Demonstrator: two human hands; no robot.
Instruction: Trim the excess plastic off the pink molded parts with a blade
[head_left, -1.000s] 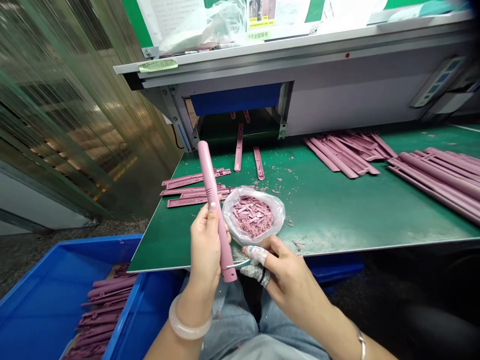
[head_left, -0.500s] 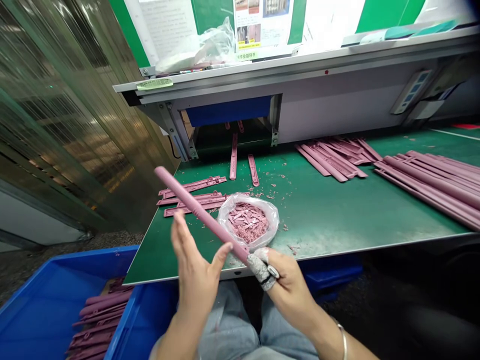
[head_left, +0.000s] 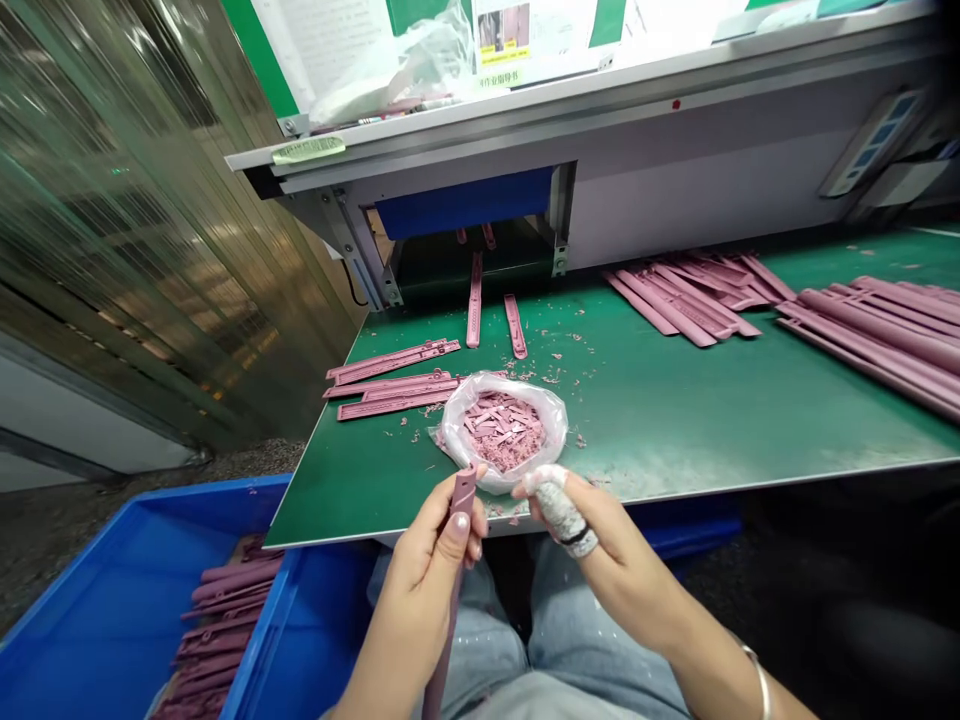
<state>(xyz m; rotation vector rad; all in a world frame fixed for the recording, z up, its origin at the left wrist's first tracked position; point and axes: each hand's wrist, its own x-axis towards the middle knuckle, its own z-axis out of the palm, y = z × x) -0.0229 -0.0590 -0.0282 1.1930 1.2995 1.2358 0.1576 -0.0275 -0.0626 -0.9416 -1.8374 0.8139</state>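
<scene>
A ribbed, reflective partition (head_left: 127, 230) closes off the left of the room, and a long green-topped workbench (head_left: 675, 420) runs off to the right beneath a grey metal shelf (head_left: 600, 130), with printed instruction sheets (head_left: 517, 40) standing behind it. Pink plastic strips lie across the bench: a loose heap (head_left: 682, 305) and a thicker stack (head_left: 870, 340) to the right, a pair (head_left: 475, 300) lying lengthwise by a dark opening (head_left: 525, 265) under the shelf, and a small row (head_left: 394, 385) to the left. A blue plastic crate (head_left: 127, 570) at lower left holds more of them (head_left: 225, 620). Mid-bench, a clear plastic bag (head_left: 450, 430) sits open, filled with pink offcuts (head_left: 502, 430), crumbs scattered around it. The person sits at the near edge, jeans (head_left: 600, 620) showing below. The left hand (head_left: 435, 560) is closed firmly round a pink strip (head_left: 463, 510), its long axis almost upright in view, its upper end just short of the bag, its lower part hanging toward the lap. The right hand (head_left: 600, 540) sits nearer the bag, fingers loosely curled, 1 of them sheathed in a grey knit finger cot (head_left: 561, 515) that ends just beside the strip without touching it; whether that hand holds anything small cannot be told. Nothing stands between the 2 hands.
</scene>
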